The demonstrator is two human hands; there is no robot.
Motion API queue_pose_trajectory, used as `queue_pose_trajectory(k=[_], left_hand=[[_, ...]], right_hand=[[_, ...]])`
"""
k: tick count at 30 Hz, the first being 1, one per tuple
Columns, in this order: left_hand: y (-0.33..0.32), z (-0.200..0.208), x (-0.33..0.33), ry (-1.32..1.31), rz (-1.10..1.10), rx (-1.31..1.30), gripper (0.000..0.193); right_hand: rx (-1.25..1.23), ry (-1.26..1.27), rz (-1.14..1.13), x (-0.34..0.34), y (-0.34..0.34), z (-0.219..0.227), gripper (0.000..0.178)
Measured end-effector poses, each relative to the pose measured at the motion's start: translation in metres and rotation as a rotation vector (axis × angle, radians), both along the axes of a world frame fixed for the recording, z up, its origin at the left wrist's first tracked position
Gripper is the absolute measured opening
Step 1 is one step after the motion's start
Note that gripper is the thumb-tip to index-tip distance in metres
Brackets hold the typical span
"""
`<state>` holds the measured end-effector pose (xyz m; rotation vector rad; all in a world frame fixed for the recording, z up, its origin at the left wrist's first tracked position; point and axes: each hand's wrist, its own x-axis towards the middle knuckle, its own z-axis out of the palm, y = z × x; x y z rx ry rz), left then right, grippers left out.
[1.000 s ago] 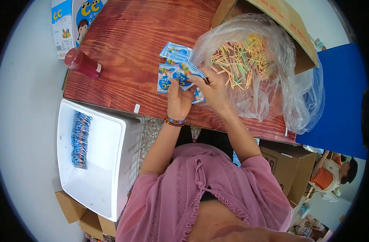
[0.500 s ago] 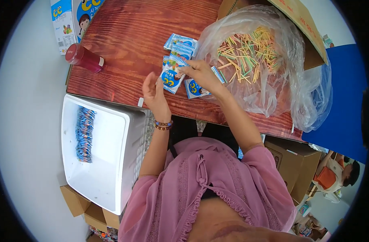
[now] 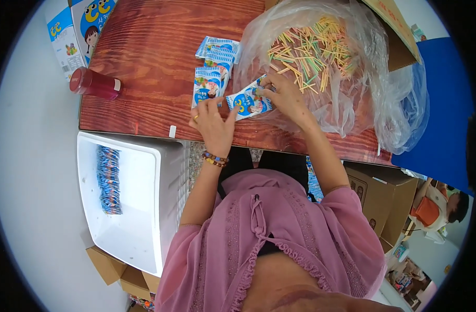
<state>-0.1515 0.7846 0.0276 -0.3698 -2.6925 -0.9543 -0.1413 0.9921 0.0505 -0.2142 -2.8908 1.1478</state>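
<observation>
Small blue-and-white snack packets lie on the red-brown wooden table, several of them in an overlapping pile point(image 3: 220, 60). At the pile's near end, the top packet point(image 3: 207, 86) meets the fingertips of my left hand point(image 3: 214, 124). That hand's fingers are spread, its thumb at the left end of a separate snack packet point(image 3: 246, 105). My right hand point(image 3: 286, 101) pinches this packet at its right end, with fingers curled over it. Just beyond my right hand, a clear plastic bag point(image 3: 251, 39) lies open around many thin pastel candy sticks point(image 3: 313, 49).
A pink-lidded jar point(image 3: 95, 83) stands at the table's left edge, near printed boxes point(image 3: 66, 44). Below it, a white bin point(image 3: 139, 208) holds a row of packets point(image 3: 109, 179). Cardboard boxes point(image 3: 375, 200) sit under the table at right. Another person point(image 3: 435, 205) is far right.
My right hand has left the packet on the pile and moved right and nearer, onto a separate packet. My left hand has come right, to that packet's left end. The view has shifted slightly.
</observation>
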Motion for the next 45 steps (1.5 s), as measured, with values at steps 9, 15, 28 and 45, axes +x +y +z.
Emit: queue_pose_trajectory(k=[9,15,28,45], left_hand=[[0.017,-0.008,0.004,0.036,-0.109,-0.084,0.025],[0.013,-0.004,0.003,0.049,-0.172,0.103,0.021],[0.051,0.013,-0.006,-0.684,-0.258,1.207,0.012],[0.069,0.011,0.000,-0.878,-0.248,1.494,0.015]], right_hand=[[0.049,0.006,-0.027,0.014,0.003,-0.012,0.035],[-0.435,0.165,-0.035,0.016,0.012,-0.023,0.028],[-0.797,0.112,-0.032,0.033,0.024,0.012,0.017],[-0.765,0.135,0.160,0.059,0.044,0.035,0.022]])
